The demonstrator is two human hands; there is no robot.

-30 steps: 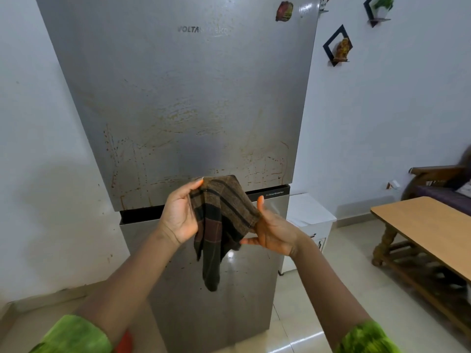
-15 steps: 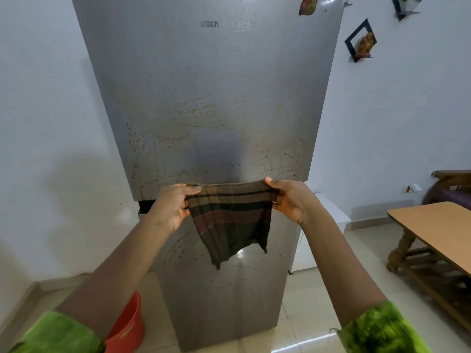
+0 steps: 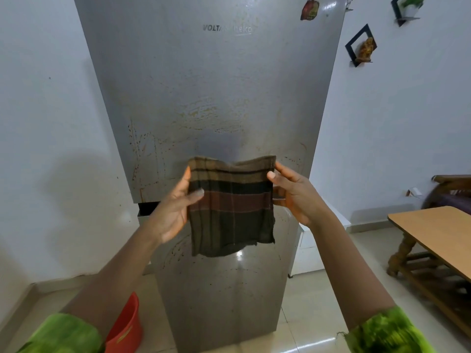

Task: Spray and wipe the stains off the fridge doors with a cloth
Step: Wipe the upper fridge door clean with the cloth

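Note:
A tall silver two-door fridge (image 3: 211,80) fills the middle of the view. Brown streaks and specks stain the lower part of its upper door (image 3: 153,146) and the top of its lower door (image 3: 219,289). In front of the seam between the doors I hold a brown and dark checked cloth (image 3: 230,207), folded into a flat rectangle. My left hand (image 3: 175,207) pinches its left edge between thumb and fingers. My right hand (image 3: 293,194) holds its right edge the same way. No spray bottle is in view.
A red bucket (image 3: 125,327) stands on the tiled floor at the fridge's lower left. A white cabinet (image 3: 308,248) sits right of the fridge. A wooden table (image 3: 433,235) and a sofa arm (image 3: 451,182) are at the right. White walls flank the fridge.
The cloth went from a bunched, hanging piece to a spread strip and is now a neatly folded rectangle held higher. The view has shifted left and down, showing more of the bucket.

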